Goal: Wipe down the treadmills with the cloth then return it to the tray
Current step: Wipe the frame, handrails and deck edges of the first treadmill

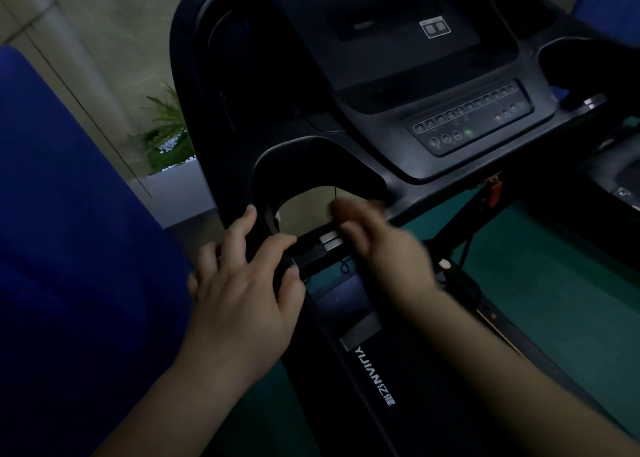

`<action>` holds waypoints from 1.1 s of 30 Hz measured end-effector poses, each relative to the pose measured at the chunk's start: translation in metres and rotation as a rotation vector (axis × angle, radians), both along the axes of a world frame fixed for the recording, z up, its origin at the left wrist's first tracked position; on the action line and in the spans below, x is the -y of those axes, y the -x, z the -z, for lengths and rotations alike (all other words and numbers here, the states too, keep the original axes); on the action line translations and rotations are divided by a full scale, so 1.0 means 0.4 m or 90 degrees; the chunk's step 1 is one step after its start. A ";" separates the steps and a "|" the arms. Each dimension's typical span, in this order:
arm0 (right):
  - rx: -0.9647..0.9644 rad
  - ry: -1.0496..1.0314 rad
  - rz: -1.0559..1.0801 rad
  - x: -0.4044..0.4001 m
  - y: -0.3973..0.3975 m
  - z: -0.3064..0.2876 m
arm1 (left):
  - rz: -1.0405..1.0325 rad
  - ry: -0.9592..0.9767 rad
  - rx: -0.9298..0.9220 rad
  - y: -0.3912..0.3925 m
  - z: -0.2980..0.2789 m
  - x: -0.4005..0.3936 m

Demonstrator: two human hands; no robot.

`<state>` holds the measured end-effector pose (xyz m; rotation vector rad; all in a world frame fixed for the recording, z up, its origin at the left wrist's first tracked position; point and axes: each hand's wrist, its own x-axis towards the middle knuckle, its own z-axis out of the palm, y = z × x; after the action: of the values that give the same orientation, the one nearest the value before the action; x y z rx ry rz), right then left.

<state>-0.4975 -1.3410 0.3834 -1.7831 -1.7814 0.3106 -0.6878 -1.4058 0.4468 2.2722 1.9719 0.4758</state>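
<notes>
Dim gym room, green floor (pixel 540 283), pale wall behind, potted fern (pixel 166 127) at left, large blue padded panel (pixel 69 214) filling the left foreground; black treadmill with a dark console screen and button strip (pixel 398 85) dead ahead, a second machine just visible at right edge.

Left hand (pixel 239 293) wraps the black padded handrail (pixel 277 248), fingers over the top, thumb curled round the inner side; that grip is clenched on the rail itself. Right hand (pixel 377 245) is motion-blurred over the crossbar with the silver sensor plate (pixel 330 240); fingers look curled, but whether it holds anything I cannot tell.

Cloth: not visible anywhere; may be balled under the right palm, can't confirm. Tray: not in view either.

Handling judgement: a cloth is light, limp, no fixed shape; it'll bunch and slip on smooth plastic, so best pinched in a wad under flat fingers and pressed down. The treadmill is rigid and heavy, fine to lean on; go gentle over the button strip.
</notes>
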 end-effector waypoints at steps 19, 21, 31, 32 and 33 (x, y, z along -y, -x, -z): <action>-0.037 -0.048 0.181 -0.035 -0.153 0.015 | -0.001 -0.008 0.020 -0.007 0.001 -0.002; -0.074 -0.051 0.131 -0.007 -0.092 0.022 | -0.002 -0.007 0.026 -0.006 0.003 -0.003; 0.011 -0.039 0.160 -0.024 -0.112 -0.005 | -0.009 -0.001 0.022 -0.005 0.004 0.002; 0.007 -0.038 0.173 -0.022 -0.113 -0.009 | -0.012 -0.002 0.029 -0.006 0.005 0.004; 0.001 -0.039 0.163 -0.012 -0.097 -0.013 | -0.014 -0.001 0.037 -0.007 0.005 0.006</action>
<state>-0.4588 -1.3361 0.3886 -1.9399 -1.5240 0.1487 -0.6850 -1.4081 0.4447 2.2132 1.9714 0.5392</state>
